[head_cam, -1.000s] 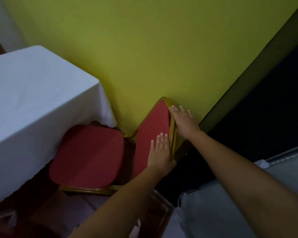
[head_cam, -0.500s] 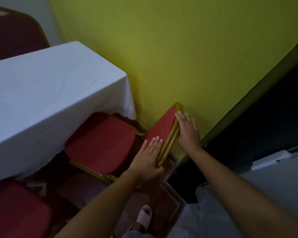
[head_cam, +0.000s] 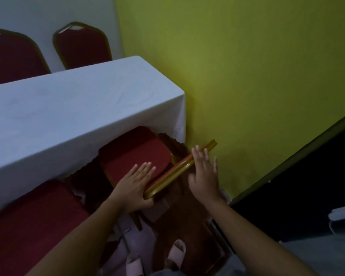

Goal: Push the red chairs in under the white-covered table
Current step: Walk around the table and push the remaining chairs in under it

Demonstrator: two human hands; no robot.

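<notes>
A red chair with a gold frame stands at the table's right end, its seat (head_cam: 135,154) partly under the white cloth (head_cam: 68,116). Its backrest shows edge-on as a gold rail (head_cam: 177,170). My left hand (head_cam: 135,184) lies flat on the backrest's front side near its lower end, fingers together. My right hand (head_cam: 204,172) presses flat against the back side of the rail, fingers spread. Neither hand curls round the frame. A second red chair seat (head_cam: 32,222) sticks out from under the cloth at lower left.
A yellow-green wall (head_cam: 247,86) runs close behind the chair on the right. Two more red chair backs (head_cam: 82,44) stand beyond the table by a pale wall. My slippered feet (head_cam: 175,253) are on the dark floor below. Black skirting runs at lower right.
The chair's seat has slid further under the white cloth, with both hands staying on the backrest. The view has swung, showing the second seat and the far chairs.
</notes>
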